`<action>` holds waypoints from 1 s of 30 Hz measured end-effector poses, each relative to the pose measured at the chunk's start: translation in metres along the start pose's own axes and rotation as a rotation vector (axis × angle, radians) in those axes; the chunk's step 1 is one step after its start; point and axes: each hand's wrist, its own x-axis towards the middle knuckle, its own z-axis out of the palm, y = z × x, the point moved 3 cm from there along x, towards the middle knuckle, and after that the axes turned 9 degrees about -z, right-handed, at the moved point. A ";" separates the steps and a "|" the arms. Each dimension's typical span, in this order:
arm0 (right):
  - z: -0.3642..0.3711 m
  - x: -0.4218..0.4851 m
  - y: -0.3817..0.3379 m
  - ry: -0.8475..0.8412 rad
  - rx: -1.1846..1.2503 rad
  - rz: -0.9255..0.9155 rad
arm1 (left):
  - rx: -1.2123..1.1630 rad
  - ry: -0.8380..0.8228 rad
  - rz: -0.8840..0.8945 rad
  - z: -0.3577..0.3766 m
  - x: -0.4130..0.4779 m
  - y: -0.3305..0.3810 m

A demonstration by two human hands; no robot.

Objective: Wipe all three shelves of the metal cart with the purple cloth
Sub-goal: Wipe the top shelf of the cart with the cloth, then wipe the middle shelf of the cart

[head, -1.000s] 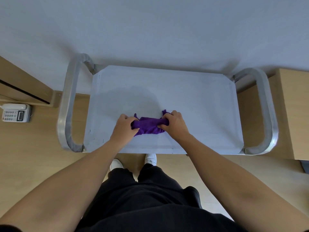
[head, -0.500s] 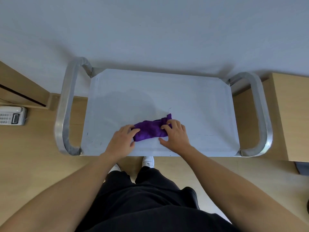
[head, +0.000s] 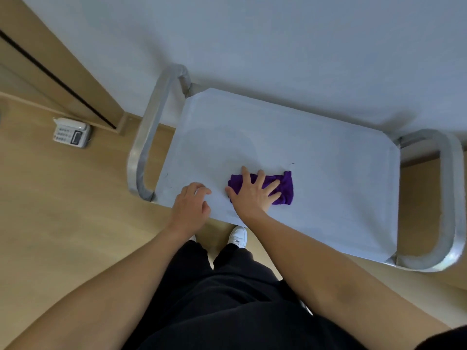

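Pressing cloth [head: 286, 190] flat on top of cart [head: 328, 160], close to near edge, with right hand [head: 250, 198], fingers straight and spread; keeping left hand [head: 189, 208] loosely curled, empty, just left

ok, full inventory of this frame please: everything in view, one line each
metal cart: 1, silver-grey, against the wall; only its top shelf shows
handles: 2, silver, one at each end of the cart
purple cloth: 1, purple, bunched on the top shelf near its front edge
telephone: 1, white, on the floor left of the cart
wooden panel: 1, tan with a dark line, far left
floor: 1, light wood
wall: 1, pale grey, behind the cart
shoe: 1 clearly seen, white, below the shelf's front edge
trousers: 1, black, bottom centre
left hand: 1, fingers loosely curled, holds nothing, at the shelf's front edge
right hand: 1, fingers spread flat on the cloth
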 end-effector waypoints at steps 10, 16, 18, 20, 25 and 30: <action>-0.004 -0.022 0.030 0.185 -0.075 -0.186 | -0.094 -0.058 0.062 -0.004 -0.024 -0.026; 0.004 -0.061 0.018 0.281 0.243 -0.092 | -0.069 -0.107 0.279 -0.004 -0.041 -0.056; 0.017 -0.088 0.007 0.351 0.315 -0.085 | -0.041 -0.121 0.340 -0.002 -0.052 -0.072; 0.034 -0.117 -0.007 0.408 0.353 -0.073 | -0.016 -0.152 0.378 0.001 -0.065 -0.091; 0.078 -0.176 -0.041 0.417 0.402 -0.034 | 0.046 -0.225 0.423 0.005 -0.088 -0.128; 0.104 -0.203 -0.056 0.374 0.418 -0.007 | 0.078 -0.254 0.430 0.007 -0.096 -0.143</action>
